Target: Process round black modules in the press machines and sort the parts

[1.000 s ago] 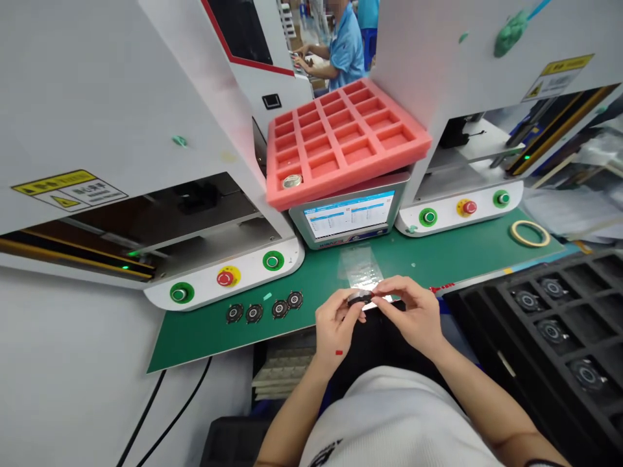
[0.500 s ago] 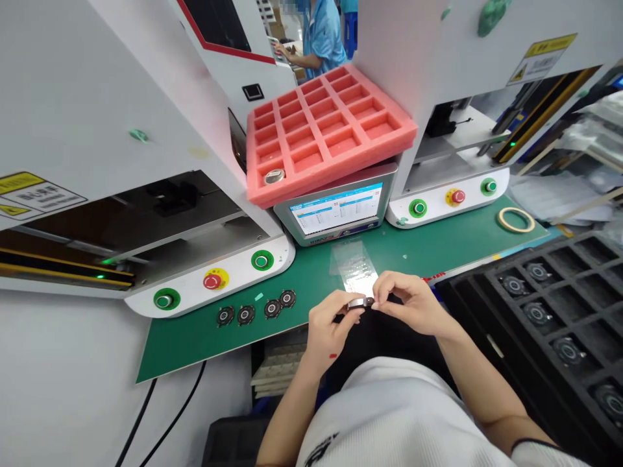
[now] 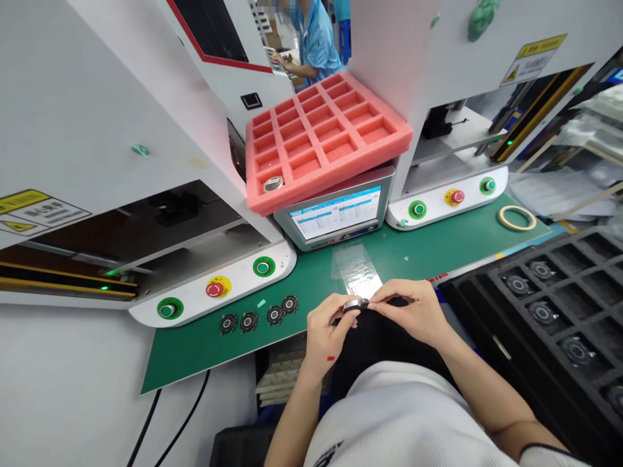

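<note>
My left hand point(image 3: 324, 327) is closed, thumb and fingers pinching a round watch case point(image 3: 353, 303) with a silvery rim, seen nearly edge-on. My right hand point(image 3: 416, 311) is closed too, its thumb and fingertips pressed together at the dark right end of the same case. Both hands are in front of the green mat's near edge, above my lap. Fingers cover much of the case, so its faces cannot be made out. A clear plastic bag point(image 3: 357, 263) lies on the mat just beyond the hands.
Several round black watch parts point(image 3: 249, 321) lie on the green mat point(image 3: 195, 353) at left. A pink foam tray point(image 3: 306, 170) rests on the monitor point(image 3: 335, 214). Button-fronted machines flank it. At right are a black foam tray point(image 3: 506, 324) and a tape roll point(image 3: 516, 218). A co-worker point(image 3: 316, 42) is behind.
My right hand's fingers have straightened somewhat and come down at the case's end. The left hand keeps its hold on the case. The whole view has shifted slightly.
</note>
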A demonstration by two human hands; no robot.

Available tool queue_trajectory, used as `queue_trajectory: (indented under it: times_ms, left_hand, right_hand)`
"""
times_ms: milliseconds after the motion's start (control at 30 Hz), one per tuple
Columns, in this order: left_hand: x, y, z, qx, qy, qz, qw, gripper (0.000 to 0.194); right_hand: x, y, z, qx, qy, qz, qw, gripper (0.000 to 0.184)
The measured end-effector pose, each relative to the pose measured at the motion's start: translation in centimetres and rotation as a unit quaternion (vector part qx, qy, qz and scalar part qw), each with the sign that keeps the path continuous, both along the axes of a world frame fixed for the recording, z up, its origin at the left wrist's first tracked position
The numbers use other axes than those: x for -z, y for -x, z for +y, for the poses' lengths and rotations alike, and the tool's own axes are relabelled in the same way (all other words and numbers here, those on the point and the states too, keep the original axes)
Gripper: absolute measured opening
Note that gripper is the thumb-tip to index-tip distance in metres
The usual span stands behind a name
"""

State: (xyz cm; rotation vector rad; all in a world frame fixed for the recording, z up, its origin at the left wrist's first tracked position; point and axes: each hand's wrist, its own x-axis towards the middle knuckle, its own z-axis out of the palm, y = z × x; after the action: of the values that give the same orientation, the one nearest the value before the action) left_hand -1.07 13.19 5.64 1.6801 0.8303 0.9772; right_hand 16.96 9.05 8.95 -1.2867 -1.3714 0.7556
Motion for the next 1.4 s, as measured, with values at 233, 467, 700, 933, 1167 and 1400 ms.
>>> queue_trajectory:
  times_ms: [233, 467, 700, 933, 1167, 1400]
  left_hand:
    - [-0.5, 0.0, -0.1, 0.019, 0.017, 0.002, 1.000, 0.013]
    - [-0.8, -0.6, -0.6, -0.047, -0.023, -0.010, 0.999, 0.013]
    - [-0.7, -0.9, -0.6, -0.066, -0.034, -0.026, 0.997, 0.014]
    - [-0.2, -0.2, -0.3, -0.044, -0.058, -0.009, 0.997, 0.014]
    - [-0.2, -0.2, -0.3, -0.066, -0.081, 0.017, 0.994, 0.013]
    - [0.0, -0.7, -1.0, -0.141, -0.131, 0.045, 0.980, 0.013]
  right_hand:
    - [-0.2, -0.8, 0.1, -0.095, 0.055, 0.068, 0.992, 0.010]
    - [1.1, 1.4, -0.3, -0.005, -0.086, 0.086, 0.993, 0.019]
    - [1.5, 2.9, -0.4, 0.118, -0.085, 0.159, 0.976, 0.019]
    - [0.7, 2.2, -0.3, 0.099, -0.037, 0.133, 0.985, 0.013]
    - [0.9, 2.2, -0.5, 0.081, -0.080, 0.060, 0.992, 0.018]
    - [1.7, 3.0, -0.6, 0.076, -0.100, 0.050, 0.991, 0.022]
